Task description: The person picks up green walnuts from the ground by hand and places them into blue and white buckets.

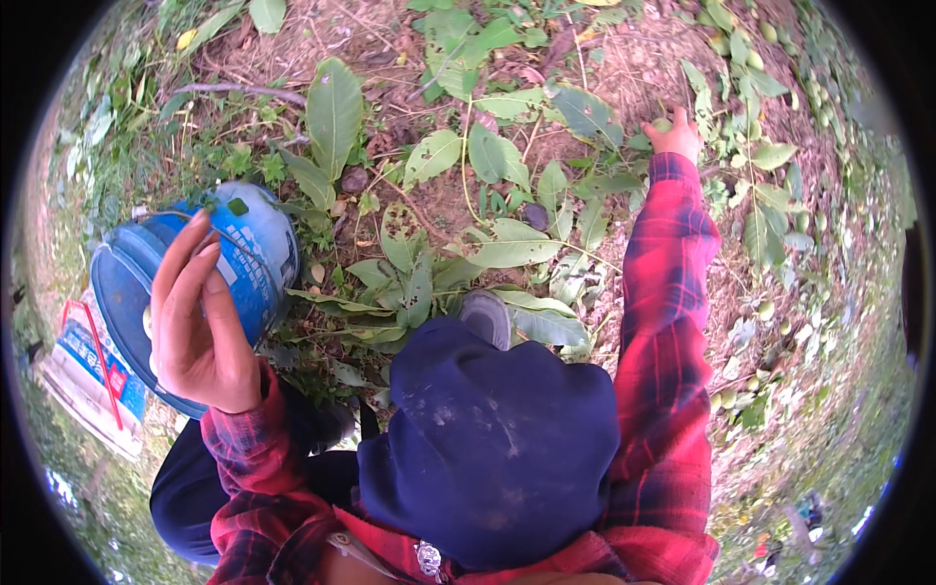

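Observation:
My right hand [680,137] reaches out to the ground at the upper right. Its fingers are around a round green fruit [662,125], likely a walnut in its husk, which lies among leaves. On the left, my left hand [208,333] is raised over the mouth of a blue plastic bucket [267,241], fingers extended and thumb apart. A small pale green round thing [148,322] shows at the edge of this hand; whether the hand touches it cannot be told. Most of the bucket's inside is hidden.
A white and blue bucket [91,373] with a red handle stands behind the blue one. Large compound leaves [508,245] and a stick [241,89] lie on the soil before me. More green fruits [765,311] are scattered along the right. My shoe [486,318] is among the leaves.

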A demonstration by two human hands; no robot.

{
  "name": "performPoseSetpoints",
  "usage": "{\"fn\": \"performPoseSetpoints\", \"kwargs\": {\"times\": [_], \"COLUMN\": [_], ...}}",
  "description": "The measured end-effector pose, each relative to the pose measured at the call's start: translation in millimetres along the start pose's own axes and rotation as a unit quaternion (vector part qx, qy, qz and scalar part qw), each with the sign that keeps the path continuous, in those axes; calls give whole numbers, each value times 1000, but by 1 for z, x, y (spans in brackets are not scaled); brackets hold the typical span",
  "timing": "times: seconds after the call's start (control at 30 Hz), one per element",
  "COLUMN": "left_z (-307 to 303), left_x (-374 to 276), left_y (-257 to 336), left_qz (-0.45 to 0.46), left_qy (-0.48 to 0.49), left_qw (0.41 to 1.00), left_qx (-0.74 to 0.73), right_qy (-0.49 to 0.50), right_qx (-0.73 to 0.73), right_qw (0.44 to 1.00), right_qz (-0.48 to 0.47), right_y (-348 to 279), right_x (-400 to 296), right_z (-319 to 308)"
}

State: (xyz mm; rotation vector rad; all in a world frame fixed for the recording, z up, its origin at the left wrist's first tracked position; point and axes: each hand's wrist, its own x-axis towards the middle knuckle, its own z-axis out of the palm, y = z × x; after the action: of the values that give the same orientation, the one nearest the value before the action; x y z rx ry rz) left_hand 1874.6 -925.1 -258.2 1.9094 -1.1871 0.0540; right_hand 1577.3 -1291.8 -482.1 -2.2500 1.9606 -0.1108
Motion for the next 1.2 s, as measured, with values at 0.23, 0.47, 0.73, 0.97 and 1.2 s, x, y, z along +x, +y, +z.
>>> {"fn": "performPoseSetpoints", "kwargs": {"times": [0.23, 0.47, 0.73, 0.97, 1.2], "left_z": [15, 28, 48, 110, 139], "left_x": [6, -6, -4, -18, -44], "left_y": [2, 3, 17, 26, 0], "left_qz": [-96, -153, -156, -471, -519], "left_qy": [9, -13, -77, -352, -306], "left_qw": [979, 969, 951, 555, 435], "left_qx": [-177, -195, -255, -589, -669], "right_qy": [-51, -78, 38, -176, -173], "right_qx": [-139, -40, 374, 861, 429], "right_qw": [974, 991, 903, 473, 783], "right_qz": [169, 105, 206, -68, -416], "right_y": [29, 57, 33, -42, -100], "right_x": [-10, -20, -62, -158, -208], "right_z": [-31, -34, -41, -98, -115]}}
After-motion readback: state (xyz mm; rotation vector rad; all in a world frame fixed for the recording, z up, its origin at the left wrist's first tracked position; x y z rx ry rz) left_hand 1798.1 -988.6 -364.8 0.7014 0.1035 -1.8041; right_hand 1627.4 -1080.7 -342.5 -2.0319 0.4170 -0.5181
